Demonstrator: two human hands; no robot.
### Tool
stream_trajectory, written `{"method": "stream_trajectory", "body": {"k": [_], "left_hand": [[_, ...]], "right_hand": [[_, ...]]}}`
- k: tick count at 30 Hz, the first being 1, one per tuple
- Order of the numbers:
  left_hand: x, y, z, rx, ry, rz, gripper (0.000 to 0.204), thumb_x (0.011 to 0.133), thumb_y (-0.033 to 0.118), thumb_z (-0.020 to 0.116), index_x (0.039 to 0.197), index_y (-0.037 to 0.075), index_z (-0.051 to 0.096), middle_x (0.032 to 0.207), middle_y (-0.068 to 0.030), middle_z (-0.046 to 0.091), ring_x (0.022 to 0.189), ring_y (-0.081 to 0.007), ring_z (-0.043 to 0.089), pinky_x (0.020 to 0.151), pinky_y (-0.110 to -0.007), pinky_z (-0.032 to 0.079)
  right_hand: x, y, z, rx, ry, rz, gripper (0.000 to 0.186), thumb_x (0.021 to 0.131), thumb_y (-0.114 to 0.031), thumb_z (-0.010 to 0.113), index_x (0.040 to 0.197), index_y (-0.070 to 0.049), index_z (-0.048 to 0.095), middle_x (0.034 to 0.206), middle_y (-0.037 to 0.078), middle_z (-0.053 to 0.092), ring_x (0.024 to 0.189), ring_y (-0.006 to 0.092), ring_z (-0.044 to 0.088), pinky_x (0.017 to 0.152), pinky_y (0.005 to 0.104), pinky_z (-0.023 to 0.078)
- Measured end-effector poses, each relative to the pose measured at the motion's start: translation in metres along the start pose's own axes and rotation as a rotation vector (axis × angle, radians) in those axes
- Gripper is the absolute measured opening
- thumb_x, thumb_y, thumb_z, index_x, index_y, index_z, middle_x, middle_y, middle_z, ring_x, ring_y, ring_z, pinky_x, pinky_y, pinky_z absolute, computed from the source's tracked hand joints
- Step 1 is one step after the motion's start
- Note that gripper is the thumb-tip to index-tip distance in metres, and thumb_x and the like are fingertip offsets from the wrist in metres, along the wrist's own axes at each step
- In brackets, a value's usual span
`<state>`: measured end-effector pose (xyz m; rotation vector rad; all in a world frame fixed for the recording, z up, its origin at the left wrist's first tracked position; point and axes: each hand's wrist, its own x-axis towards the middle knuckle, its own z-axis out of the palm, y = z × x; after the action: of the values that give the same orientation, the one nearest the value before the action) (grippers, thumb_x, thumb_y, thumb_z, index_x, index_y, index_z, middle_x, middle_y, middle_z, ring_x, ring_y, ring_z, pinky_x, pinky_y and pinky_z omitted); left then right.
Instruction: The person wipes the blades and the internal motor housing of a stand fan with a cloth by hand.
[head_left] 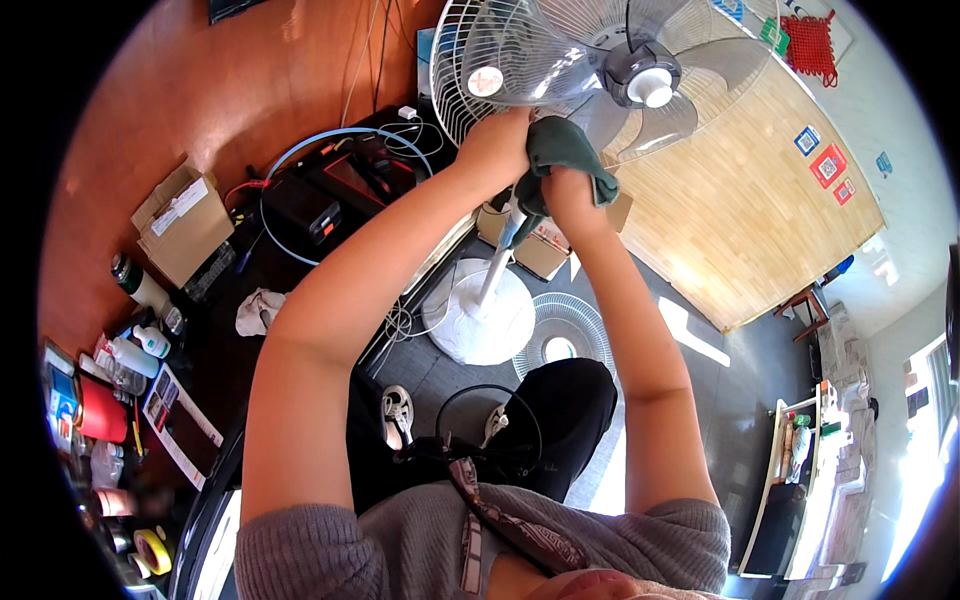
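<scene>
A standing fan rises in front of me, its white wire rear grille [450,75] and grey translucent blades [545,70] uncovered at the front. My right hand [573,195] is closed on a dark green cloth [565,150], which hangs around the upper stand just below the blades. Close by on the left, my left hand [500,138] reaches to the lower rim of the grille, against the cloth; its fingers are hidden. Below the hands a white pole [497,270] runs down to the round white base [478,322]. The detached front grille [585,315] lies on the floor beside it.
At left, a dark desk [225,330] carries a cardboard box [183,225], bottles, a red container [102,410] and a black tool case [300,212]. Loose cable [398,325] lies near the base. An open carton [540,250] sits behind the pole. A wooden panel [740,190] stands at right.
</scene>
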<state>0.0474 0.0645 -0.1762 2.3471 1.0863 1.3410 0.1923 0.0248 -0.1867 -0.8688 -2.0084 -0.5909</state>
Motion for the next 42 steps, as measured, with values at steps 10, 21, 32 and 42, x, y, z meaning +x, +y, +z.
{"method": "stream_trajectory", "body": {"k": [10, 21, 32, 42], "left_hand": [[-0.053, 0.006, 0.013, -1.557, 0.009, -0.493, 0.053, 0.07, -0.016, 0.044, 0.121, -0.004, 0.046, 0.109, -0.0142, 0.059, 0.101, -0.0243, 0.059, 0.086, -0.031, 0.046], [-0.058, -0.006, 0.013, -1.614, -0.162, -0.411, 0.062, 0.064, -0.019, 0.042, 0.122, 0.0, 0.049, 0.113, -0.0102, 0.06, 0.101, -0.0212, 0.059, 0.079, -0.029, 0.045], [-0.055, 0.017, 0.003, -1.106, -0.057, -0.465, 0.046, 0.088, 0.0, 0.053, 0.133, 0.008, 0.047, 0.114, -0.0036, 0.06, 0.096, -0.0124, 0.057, 0.078, -0.025, 0.041], [-0.045, 0.029, 0.014, -0.978, 0.077, -0.452, 0.015, 0.098, 0.011, 0.046, 0.107, 0.003, 0.055, 0.083, -0.0033, 0.06, 0.049, -0.0079, 0.052, 0.041, -0.021, 0.033]], "right_hand": [[-0.004, -0.012, -0.008, 0.106, -0.008, -0.016, 0.028, 0.066, 0.009, 0.054, 0.092, -0.001, 0.058, 0.092, 0.019, 0.056, 0.086, 0.039, 0.054, 0.073, 0.0413, 0.046], [-0.007, -0.039, -0.013, 0.243, -0.04, 0.006, 0.027, 0.068, 0.009, 0.054, 0.093, 0.0, 0.061, 0.095, 0.017, 0.06, 0.086, 0.0362, 0.058, 0.074, 0.04, 0.048], [-0.009, 0.002, -0.017, 0.0, 0.517, 0.296, 0.027, 0.079, 0.0, 0.059, 0.106, 0.0, 0.064, 0.105, 0.017, 0.064, 0.099, 0.0335, 0.059, 0.089, 0.0398, 0.044], [0.001, 0.011, 0.005, -0.231, 0.509, 0.098, 0.041, 0.067, -0.002, 0.058, 0.107, -0.002, 0.061, 0.108, 0.019, 0.059, 0.101, 0.0401, 0.054, 0.088, 0.0475, 0.043]]}}
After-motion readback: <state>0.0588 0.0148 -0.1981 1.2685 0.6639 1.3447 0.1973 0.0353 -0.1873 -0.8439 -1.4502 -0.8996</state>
